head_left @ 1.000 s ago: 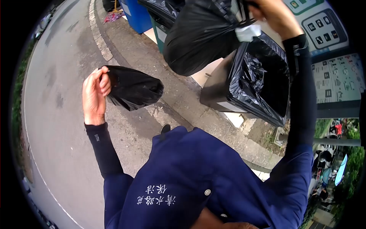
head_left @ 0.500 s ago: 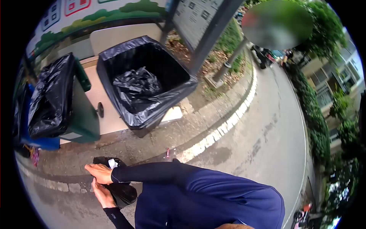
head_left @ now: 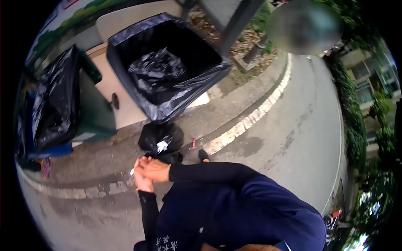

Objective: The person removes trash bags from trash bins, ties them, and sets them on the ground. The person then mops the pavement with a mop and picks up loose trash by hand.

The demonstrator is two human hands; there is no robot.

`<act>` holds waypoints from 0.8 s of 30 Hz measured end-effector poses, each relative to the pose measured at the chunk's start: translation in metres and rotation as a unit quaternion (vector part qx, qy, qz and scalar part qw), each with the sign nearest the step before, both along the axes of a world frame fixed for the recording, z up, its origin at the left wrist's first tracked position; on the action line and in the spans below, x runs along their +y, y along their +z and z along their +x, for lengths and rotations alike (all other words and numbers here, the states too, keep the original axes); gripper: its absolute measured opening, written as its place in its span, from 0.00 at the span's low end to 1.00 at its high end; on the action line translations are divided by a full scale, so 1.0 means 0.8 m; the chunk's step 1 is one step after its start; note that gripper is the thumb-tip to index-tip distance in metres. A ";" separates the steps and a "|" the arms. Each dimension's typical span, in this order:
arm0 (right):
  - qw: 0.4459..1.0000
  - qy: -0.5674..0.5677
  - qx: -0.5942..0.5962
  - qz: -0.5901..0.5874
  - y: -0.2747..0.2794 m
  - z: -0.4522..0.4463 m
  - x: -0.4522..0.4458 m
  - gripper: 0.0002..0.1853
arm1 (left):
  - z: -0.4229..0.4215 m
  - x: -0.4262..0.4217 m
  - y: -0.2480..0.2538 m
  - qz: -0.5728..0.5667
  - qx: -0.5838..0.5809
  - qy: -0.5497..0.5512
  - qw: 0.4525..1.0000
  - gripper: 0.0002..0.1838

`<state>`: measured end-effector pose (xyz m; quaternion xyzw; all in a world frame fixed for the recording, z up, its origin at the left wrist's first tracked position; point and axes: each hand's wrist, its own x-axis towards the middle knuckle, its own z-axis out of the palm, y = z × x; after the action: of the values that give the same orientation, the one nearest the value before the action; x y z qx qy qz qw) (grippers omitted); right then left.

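My left hand (head_left: 144, 183) and my right hand (head_left: 156, 170) are pressed together in front of my body, the right lying over the left. Their fingers are closed, and most of the left fingers are covered. A full black garbage bag (head_left: 161, 136) hangs just beyond and below them, its neck running in at my fingers. The exact grip is hidden. A crumpled white scrap (head_left: 162, 145) shows on the bag. Another small white bit (head_left: 132, 172) shows at the left edge of my left hand.
A large bin with a black liner (head_left: 167, 113) stands just ahead. Left of it are a green lined bin (head_left: 98, 113) and a blue bin (head_left: 60, 150). A red wrapper (head_left: 193, 143) lies on the pavement near the kerb (head_left: 247, 121). My shoe (head_left: 203, 154) shows beside it.
Both hands and the garbage bag have shifted right and closer to the large bin. The right hand has folded over the left. My view has tilted down.
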<state>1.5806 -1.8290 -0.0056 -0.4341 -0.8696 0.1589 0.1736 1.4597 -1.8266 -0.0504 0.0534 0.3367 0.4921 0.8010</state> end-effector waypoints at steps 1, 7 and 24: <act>0.999 -0.011 0.048 -0.002 0.031 0.021 -0.014 0.28 | -0.002 0.015 -0.011 0.050 -0.063 -0.003 0.997 0.11; 0.962 -0.111 0.196 -0.153 0.228 0.196 0.061 0.21 | 0.003 0.074 0.041 -0.059 0.056 0.004 0.997 0.15; 0.993 -0.105 -0.060 -0.004 -0.015 0.512 0.549 0.21 | -0.028 0.023 0.152 -0.077 0.307 0.293 0.902 0.18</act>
<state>1.9906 -1.3897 -0.0178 -0.5325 -0.8274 0.1170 0.1351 1.4373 -1.8082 0.0710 0.0392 0.6034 0.6366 0.4786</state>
